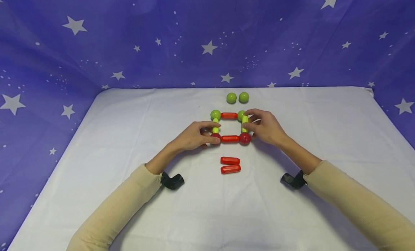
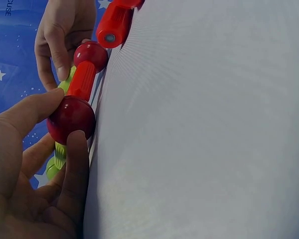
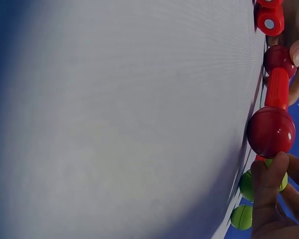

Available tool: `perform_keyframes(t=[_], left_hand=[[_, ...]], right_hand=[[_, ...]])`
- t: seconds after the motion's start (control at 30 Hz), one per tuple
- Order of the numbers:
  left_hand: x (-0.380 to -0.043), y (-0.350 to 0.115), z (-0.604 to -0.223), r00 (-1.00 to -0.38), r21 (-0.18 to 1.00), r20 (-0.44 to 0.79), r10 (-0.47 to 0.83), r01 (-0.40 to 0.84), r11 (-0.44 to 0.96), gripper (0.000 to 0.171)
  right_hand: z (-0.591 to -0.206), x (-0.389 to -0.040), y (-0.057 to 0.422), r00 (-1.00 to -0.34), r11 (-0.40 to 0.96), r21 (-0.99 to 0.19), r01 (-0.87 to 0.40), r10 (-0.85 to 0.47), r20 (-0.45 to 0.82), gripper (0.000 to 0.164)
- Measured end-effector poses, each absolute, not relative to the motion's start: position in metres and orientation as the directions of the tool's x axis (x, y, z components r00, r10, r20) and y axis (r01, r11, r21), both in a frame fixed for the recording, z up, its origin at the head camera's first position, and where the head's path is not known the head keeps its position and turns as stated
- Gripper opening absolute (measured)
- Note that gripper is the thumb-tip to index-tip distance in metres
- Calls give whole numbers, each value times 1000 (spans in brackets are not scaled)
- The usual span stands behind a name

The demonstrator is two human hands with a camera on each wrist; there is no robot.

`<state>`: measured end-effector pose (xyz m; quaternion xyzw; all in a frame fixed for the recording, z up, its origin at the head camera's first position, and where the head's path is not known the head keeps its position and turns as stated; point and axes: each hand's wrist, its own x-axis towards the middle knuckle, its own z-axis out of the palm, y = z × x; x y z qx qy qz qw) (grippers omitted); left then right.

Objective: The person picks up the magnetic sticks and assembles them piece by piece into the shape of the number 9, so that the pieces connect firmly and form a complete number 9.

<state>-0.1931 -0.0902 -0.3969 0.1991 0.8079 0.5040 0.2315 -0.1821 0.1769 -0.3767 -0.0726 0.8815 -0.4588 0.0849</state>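
Observation:
Magnetic balls and rods form a four-sided frame lying on the white cloth. Its far corners are green balls [image 1: 215, 115], its near corners dark red balls [image 1: 245, 138]. Red rods [image 1: 230, 139] make the near and far sides; a yellow-green rod [image 1: 215, 130] makes the left side. My left hand [image 1: 193, 136] pinches the near left red ball [image 2: 70, 120] between thumb and fingers. Opposite, my right hand [image 1: 267, 127] pinches the right yellow-green rod [image 1: 244, 120] between thumb and fingers, just beyond the near right ball. Parts of the left corner are hidden behind fingers.
Two loose green balls [image 1: 231, 97] sit beyond the frame. Nearer than it, two loose red rods [image 1: 230, 169] lie side by side on the white tablecloth [image 1: 207, 215]. A blue star-patterned cloth [image 1: 181, 34] hangs behind the table. Dark wrist cameras [image 1: 173, 181] stick out by both sleeves.

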Motion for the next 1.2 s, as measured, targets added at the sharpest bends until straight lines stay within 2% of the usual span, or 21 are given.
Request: perform_keyframes(t=[1.2], left_hand=[[-193,-90,-398,-813,913,-163,558,91,398,55]], right_hand=[[-380,-182,179,-963,579,-813,-63,-249,-103,40]])
